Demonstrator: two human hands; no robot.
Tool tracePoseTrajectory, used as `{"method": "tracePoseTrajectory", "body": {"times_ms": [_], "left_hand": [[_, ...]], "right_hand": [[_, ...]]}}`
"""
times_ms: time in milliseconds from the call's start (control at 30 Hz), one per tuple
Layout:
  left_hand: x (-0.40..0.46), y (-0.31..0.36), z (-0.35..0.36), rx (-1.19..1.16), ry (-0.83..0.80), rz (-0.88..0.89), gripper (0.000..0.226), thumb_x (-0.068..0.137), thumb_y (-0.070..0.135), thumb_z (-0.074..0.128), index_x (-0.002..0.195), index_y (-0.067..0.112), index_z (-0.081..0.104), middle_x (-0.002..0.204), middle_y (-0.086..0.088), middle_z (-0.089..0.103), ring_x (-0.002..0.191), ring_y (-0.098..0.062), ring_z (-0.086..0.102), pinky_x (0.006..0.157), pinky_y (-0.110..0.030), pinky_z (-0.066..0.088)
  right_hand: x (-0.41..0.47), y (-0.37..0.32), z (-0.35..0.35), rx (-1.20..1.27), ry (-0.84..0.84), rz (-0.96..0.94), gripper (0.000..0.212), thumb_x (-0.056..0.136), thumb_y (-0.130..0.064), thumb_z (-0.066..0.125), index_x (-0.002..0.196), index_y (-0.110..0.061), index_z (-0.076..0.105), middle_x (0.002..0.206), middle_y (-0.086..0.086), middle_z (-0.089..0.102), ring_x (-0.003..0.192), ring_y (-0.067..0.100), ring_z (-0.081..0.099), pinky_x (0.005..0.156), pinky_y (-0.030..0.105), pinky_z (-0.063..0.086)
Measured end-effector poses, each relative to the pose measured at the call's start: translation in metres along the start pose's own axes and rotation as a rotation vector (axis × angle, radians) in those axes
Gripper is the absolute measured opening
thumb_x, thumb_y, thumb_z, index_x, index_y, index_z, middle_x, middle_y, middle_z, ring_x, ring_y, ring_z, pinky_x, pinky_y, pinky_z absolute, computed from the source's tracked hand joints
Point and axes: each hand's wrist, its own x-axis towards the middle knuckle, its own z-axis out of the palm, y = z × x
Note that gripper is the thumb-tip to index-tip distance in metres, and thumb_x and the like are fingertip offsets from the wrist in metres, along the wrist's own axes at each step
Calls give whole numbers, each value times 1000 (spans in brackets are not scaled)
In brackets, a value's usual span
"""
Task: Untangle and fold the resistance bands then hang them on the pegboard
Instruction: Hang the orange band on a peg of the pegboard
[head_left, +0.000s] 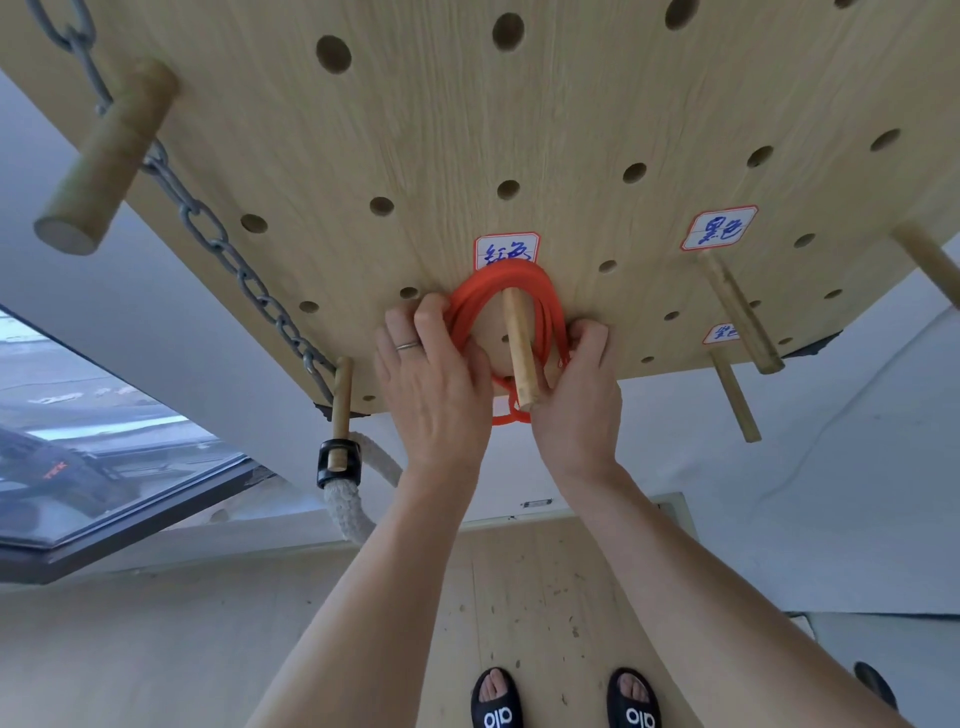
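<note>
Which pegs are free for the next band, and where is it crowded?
Three bare pegs at right: one under the right label, a thinner one below it, one at the edge. Crowded: the center peg holds the red band gripped by both hands; left pegs carry chain and rope.

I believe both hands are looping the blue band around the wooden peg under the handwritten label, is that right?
Not quite: the head view shows the band is red, not blue. Both the left hand and the right hand do hold it looped around the wooden peg under the label.

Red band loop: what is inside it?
A wooden peg sticks out through the red band, with bare pegboard around it. Both hands cover the loop's lower part.
</note>
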Motion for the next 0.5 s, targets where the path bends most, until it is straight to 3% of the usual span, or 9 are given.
{"method": "tracePoseTrajectory", "body": {"times_ms": [267,500], "left_hand": [[-11,-8,-1,-87,-87,-87,38,81,0,60,109,16,41,107,-14,49,83,-36,52,57,-48,50],[-22,-8,5,-35,-128,-164,23,85,3,61,102,10,47,106,-9,50,81,-34,52,51,-37,39]], "right_hand": [[-7,5,7,1,-4,-3,28,90,-10,70,110,-2,51,117,14,53,78,37,59,61,32,35],[-8,7,16,17,13,31,29,89,-13,75,104,-1,52,111,12,53,75,32,58,61,30,36]]}}
